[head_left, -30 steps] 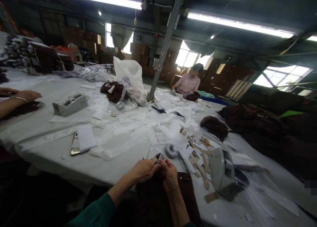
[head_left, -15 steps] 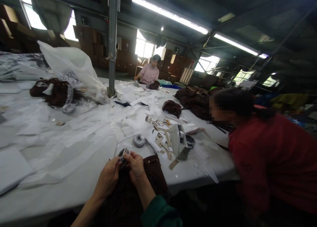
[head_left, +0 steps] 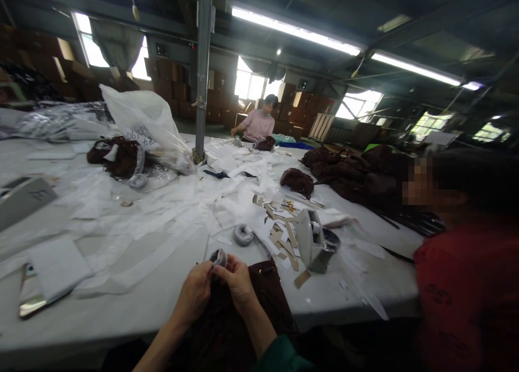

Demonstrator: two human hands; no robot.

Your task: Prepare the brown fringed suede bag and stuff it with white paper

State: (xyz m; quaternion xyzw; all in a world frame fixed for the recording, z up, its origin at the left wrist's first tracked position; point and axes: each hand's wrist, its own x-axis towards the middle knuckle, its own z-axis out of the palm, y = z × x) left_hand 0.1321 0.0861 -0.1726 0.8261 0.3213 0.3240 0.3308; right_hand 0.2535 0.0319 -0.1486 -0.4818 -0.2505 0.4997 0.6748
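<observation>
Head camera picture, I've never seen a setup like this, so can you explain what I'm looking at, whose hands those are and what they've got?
There's no machine here: a person wears a camera on their head, looking forward and down, so the bare left hand and right hand are the wearer's own. Both pinch a small grey piece, just above a dark brown item at the table's near edge.

On the table lie white sheets, a grey roll, cardboard scraps and what looks like a tape dispenser. A white bag stands farther back. Someone in pink is across the table; someone in red is at the right.
</observation>
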